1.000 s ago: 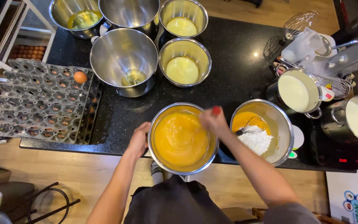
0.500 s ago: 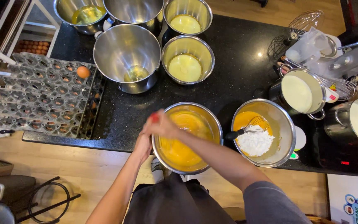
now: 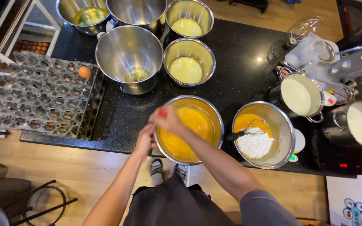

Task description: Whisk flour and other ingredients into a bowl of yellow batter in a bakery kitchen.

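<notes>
My left hand grips the near-left rim of the steel bowl of orange yolk mixture on the black counter. My right hand hovers above the bowl's left side, fingers closed; whether they hold anything, I cannot tell.

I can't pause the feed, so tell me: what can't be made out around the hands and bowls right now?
- Head view: whatever the right hand holds over the yolk bowl; motion blur and its fingers hide it.
- The left hand fingertips, behind the bowl rim.
- The top-left bowl, cut off by the frame edge.
</notes>
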